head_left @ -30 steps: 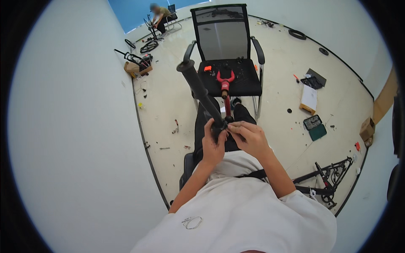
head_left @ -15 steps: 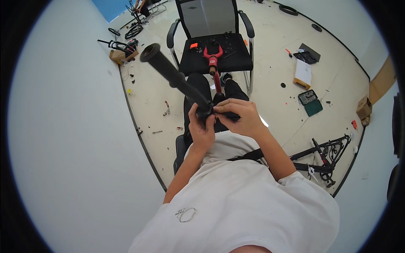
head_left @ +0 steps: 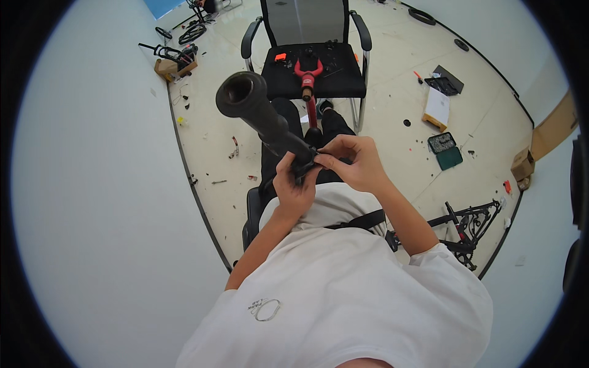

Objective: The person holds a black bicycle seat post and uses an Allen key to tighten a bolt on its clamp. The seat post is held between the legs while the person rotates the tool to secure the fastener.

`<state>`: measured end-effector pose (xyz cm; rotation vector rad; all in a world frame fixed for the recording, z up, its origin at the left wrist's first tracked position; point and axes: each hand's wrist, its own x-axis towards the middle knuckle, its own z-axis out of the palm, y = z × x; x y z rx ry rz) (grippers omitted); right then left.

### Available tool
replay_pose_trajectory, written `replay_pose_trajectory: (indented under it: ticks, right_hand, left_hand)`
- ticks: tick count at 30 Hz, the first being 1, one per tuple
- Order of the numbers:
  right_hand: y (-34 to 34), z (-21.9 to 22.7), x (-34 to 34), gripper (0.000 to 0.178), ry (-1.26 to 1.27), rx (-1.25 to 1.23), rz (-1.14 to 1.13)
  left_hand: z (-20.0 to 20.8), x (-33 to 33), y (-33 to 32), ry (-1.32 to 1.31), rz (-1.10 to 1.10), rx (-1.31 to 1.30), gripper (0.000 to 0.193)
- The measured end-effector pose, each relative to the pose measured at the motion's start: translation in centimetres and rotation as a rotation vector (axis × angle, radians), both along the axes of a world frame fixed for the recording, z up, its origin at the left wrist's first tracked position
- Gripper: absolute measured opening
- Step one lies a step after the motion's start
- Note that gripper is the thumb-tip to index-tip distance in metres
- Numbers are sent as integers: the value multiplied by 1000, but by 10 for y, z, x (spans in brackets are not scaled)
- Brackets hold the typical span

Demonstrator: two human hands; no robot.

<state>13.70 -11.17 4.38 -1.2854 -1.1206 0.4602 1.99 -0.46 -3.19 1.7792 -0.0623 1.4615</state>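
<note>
A black tube (head_left: 267,126) with a flared, hollow end rises from my lap and tilts up to the left. The fingers of my left hand (head_left: 294,187) are wrapped round its lower end, among small black parts. Against the same end, on its right side, my right hand (head_left: 353,162) pinches with thumb and forefinger; whatever lies between those fingertips is too small to make out. Ahead, a red bicycle fork (head_left: 308,76) rests on the seat of a black chair (head_left: 276,73), and a red tube (head_left: 311,113) shows below it between my legs.
Small loose parts and an orange piece (head_left: 280,57) lie on the chair seat. To the right are a green case (head_left: 451,158), a white-topped box (head_left: 436,107) and a black bicycle frame (head_left: 469,230). A cardboard box (head_left: 164,69) stands by the left wall.
The tube's flared end has swung toward me and now shows its hollow more. Both hands stay at its lower end, the right shifted slightly. The whole view has tilted a little.
</note>
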Motion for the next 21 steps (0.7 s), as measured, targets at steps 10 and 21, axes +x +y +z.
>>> replay_pose_trajectory:
  ticks: [10, 21]
  right_hand:
    - [0, -8, -16, 7, -622, 109, -237]
    - [-11, 4, -6, 10, -690, 111, -163]
  left_hand:
    - [-9, 0, 4, -26, -1, 44, 59]
    - [-9, 3, 2, 6, -11, -42, 58]
